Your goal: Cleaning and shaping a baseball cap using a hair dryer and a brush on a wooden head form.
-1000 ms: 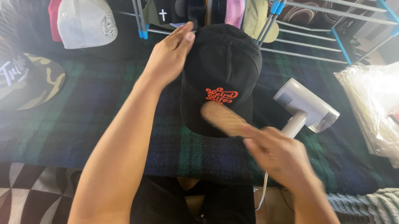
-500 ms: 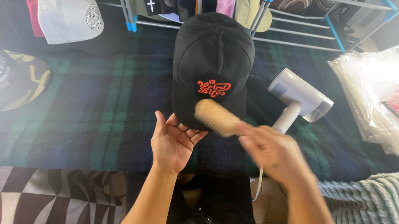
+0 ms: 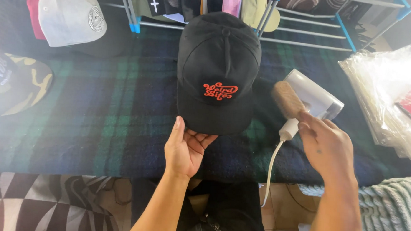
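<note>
The right hand (image 3: 327, 149) has swung its wooden brush (image 3: 288, 99) off the black cap (image 3: 218, 70) toward the steamer (image 3: 313, 98), fingers gripping it, while the left hand (image 3: 184, 149) fingers pinch the brim loosely, which may slip.

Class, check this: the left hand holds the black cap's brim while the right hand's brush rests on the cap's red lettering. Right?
Not quite. In the head view the left hand holds the cap at its brim, but the right hand holds the brush off the cap, over the white steamer.
</note>
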